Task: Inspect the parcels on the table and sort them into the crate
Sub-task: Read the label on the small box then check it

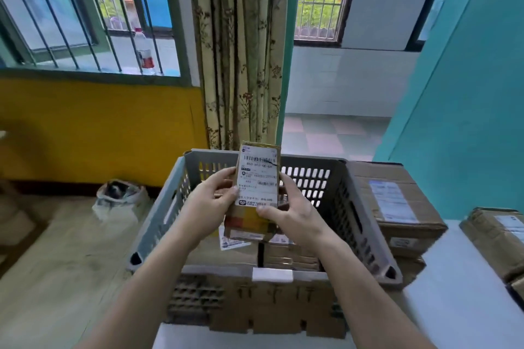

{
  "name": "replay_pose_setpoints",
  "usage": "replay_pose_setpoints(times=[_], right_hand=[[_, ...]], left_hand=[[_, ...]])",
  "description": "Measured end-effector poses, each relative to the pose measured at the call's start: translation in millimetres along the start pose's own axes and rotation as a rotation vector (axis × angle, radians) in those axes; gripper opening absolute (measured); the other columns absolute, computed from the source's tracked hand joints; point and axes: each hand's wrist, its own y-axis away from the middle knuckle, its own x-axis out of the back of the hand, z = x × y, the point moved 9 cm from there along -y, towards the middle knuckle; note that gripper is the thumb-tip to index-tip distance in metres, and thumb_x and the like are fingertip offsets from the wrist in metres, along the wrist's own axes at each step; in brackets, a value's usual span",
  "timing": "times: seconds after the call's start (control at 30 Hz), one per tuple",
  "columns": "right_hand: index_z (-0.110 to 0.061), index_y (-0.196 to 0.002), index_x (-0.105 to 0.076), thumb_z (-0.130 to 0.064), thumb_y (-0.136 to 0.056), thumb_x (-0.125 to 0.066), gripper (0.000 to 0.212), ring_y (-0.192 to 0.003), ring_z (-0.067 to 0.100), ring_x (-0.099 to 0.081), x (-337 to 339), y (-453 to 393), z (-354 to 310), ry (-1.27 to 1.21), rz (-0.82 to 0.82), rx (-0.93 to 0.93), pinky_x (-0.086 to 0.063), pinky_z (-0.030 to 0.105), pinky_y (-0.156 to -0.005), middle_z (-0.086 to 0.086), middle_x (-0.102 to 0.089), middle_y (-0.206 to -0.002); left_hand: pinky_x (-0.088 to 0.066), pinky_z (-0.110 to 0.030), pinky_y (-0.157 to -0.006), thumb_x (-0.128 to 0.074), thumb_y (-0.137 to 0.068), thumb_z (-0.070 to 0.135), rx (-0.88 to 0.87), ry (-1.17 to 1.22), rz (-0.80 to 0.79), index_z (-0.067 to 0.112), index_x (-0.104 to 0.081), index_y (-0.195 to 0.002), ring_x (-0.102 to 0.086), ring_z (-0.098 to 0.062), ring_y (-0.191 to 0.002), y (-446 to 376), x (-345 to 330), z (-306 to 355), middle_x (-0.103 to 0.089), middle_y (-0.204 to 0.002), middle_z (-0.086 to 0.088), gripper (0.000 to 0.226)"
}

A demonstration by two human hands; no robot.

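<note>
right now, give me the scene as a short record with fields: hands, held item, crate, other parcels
left hand: left hand grips the small parcel's left edge
right hand: right hand grips its lower right edge, thumb on the front
held item: small parcel, upright, white shipping label facing the camera, held above the crate
crate: grey crate with perforated walls, already holding cardboard parcels
other parcels: large cardboard box right of the crate; another box at the far right
background: plastic bottle on the windowsill
</note>
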Motion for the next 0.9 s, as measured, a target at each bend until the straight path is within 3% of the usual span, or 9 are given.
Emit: replay_pose_setpoints(times=[0.13,0.23,0.33,0.43,0.57,0.77,0.83,0.9], right_hand=[[-0.039,-0.146,-0.032,-0.035,-0.086,-0.073,0.073,-0.118,0.011,-0.057,-46.5,-30.5,-4.8,0.052,-0.093,-0.066,-0.050,0.039,-0.106,-0.012,-0.058,-0.128],[-0.033,-0.152,-0.025,-0.027,-0.086,-0.074,0.082,-0.112,0.011,-0.056,-73.2,-51.6,-1.6,0.053,-0.148,-0.142,-0.048,0.029,-0.098,-0.014,-0.055,-0.121],[-0.037,-0.151,-0.023,-0.025,-0.084,-0.075,0.086,-0.105,0.012,-0.061,-101.2,-75.1,9.2,0.050,-0.201,-0.225,-0.058,0.035,-0.089,-0.017,-0.054,-0.113],[-0.043,-0.149,-0.021,-0.026,-0.081,-0.075,0.088,-0.100,0.014,-0.064,-118.3,-84.8,19.8,0.047,-0.229,-0.283,-0.063,0.043,-0.081,-0.017,-0.055,-0.111],[-0.043,-0.150,-0.018,-0.021,-0.079,-0.077,0.095,-0.099,0.016,-0.065,-139.8,-110.1,29.8,0.047,-0.258,-0.342,-0.064,0.044,-0.078,-0.014,-0.057,-0.110],[-0.035,-0.152,-0.020,-0.016,-0.077,-0.078,0.096,-0.100,0.012,-0.063,-152.9,-135.2,44.9,-0.007,-0.260,-0.384,-0.061,0.033,-0.071,-0.007,-0.059,-0.121],[-0.034,-0.151,-0.023,-0.019,-0.074,-0.082,0.097,-0.104,0.015,-0.064,-156.3,-139.4,47.2,-0.025,-0.260,-0.387,-0.060,0.033,-0.073,-0.006,-0.060,-0.124],[-0.034,-0.149,-0.027,-0.023,-0.070,-0.085,0.099,-0.109,0.017,-0.064,-159.0,-143.7,48.5,-0.035,-0.256,-0.382,-0.060,0.038,-0.085,-0.005,-0.060,-0.127]], left_hand=[[-0.056,-0.019,-0.069,-0.061,-0.103,0.020,0.047,-0.185,-0.051,0.031,-0.048,-0.150,-0.066,-0.003,-0.097,-23.8,34.1,-23.2,-0.067,-0.120,0.006,0.050],[-0.058,-0.034,-0.093,-0.063,-0.101,0.022,0.106,-0.373,-0.148,0.029,-0.037,-0.157,-0.064,-0.018,-0.118,-39.7,49.5,-39.5,-0.061,-0.140,0.000,0.062],[-0.053,-0.031,-0.097,-0.065,-0.099,0.024,0.153,-0.514,-0.238,0.020,-0.033,-0.158,-0.056,-0.021,-0.131,-55.7,58.1,-57.7,-0.054,-0.150,-0.001,0.067],[-0.058,-0.039,-0.096,-0.069,-0.094,0.025,0.182,-0.589,-0.242,0.016,-0.044,-0.149,-0.061,-0.020,-0.121,-67.3,62.0,-72.9,-0.061,-0.141,-0.003,0.060],[-0.056,-0.032,-0.082,-0.071,-0.090,0.027,0.207,-0.712,-0.202,0.016,-0.056,-0.129,-0.062,-0.017,-0.106,-93.8,71.8,-93.1,-0.066,-0.126,-0.003,0.044],[-0.049,-0.032,-0.074,-0.063,-0.094,0.024,0.194,-0.880,-0.196,0.013,-0.053,-0.117,-0.058,-0.023,-0.098,-116.4,67.9,-101.9,-0.061,-0.117,-0.009,0.027],[-0.043,-0.031,-0.072,-0.060,-0.097,0.023,0.190,-0.913,-0.194,0.012,-0.051,-0.119,-0.053,-0.021,-0.095,-119.0,65.6,-101.2,-0.056,-0.112,-0.007,0.026],[-0.043,-0.030,-0.073,-0.059,-0.098,0.022,0.198,-0.931,-0.186,0.011,-0.050,-0.126,-0.051,-0.021,-0.095,-120.3,64.8,-101.1,-0.051,-0.111,-0.006,0.031]])
